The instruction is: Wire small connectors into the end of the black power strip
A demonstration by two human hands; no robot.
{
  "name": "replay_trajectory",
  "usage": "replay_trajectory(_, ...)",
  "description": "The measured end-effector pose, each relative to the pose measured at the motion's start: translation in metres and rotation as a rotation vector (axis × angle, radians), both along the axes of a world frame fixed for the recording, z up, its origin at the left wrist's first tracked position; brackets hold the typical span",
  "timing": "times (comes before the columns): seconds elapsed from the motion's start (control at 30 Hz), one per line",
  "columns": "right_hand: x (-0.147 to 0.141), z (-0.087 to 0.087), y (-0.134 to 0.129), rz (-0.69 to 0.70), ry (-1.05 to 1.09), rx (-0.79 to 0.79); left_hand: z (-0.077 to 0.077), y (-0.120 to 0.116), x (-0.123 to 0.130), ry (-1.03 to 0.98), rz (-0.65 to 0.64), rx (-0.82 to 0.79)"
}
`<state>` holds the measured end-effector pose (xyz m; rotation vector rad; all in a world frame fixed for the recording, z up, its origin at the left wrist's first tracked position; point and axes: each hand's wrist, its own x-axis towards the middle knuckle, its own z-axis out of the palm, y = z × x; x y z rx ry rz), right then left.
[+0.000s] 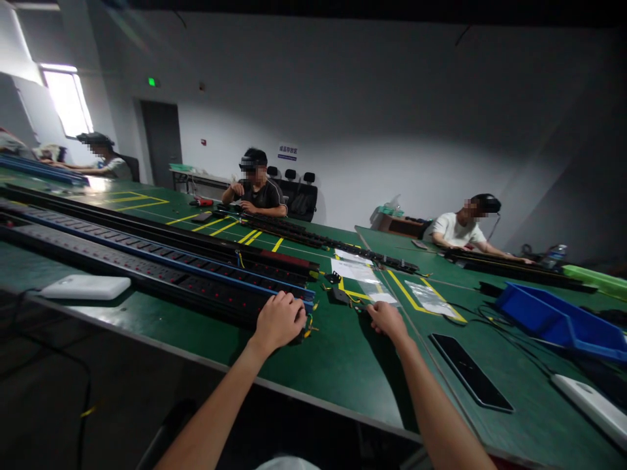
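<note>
Several long black strips (210, 285) with small red marks and blue edges lie side by side on the green table. My left hand (280, 320) is closed over the right end of the nearest one, its fingertips partly hidden. Yellow-green wires (309, 325) stick out of that end beside my fingers. To the right, my right hand (386, 320) is pinched at the end of a thin wire (358, 303). The wire leads toward a small black box (337, 296) lying just left of that hand. What exactly sits between the fingertips is too small to make out.
A dark phone (471, 371) and a blue bin (563, 321) are on the right, with loose black cables nearby. White power banks lie at the left (87, 286) and right (590, 406). Papers (353, 269) and a plastic bag (428, 297) lie beyond my right hand. Co-workers sit across the tables.
</note>
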<state>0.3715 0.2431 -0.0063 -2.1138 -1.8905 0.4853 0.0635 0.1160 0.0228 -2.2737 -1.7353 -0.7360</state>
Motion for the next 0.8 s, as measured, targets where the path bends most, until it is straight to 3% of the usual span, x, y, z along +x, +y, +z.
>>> replay_trajectory(0.3,-0.002,-0.003,-0.006,0.0,-0.026,0.08,0.001,-0.002,0.001,-0.011,0.019,0.0)
replay_trajectory(0.6,-0.005,-0.007,-0.007,-0.128,-0.087,0.238,0.0,0.0,-0.001,0.016,0.011,0.018)
replay_trajectory(0.8,-0.007,-0.011,-0.011,-0.131,-0.091,0.262,0.0,0.0,-0.002,0.037,0.008,0.022)
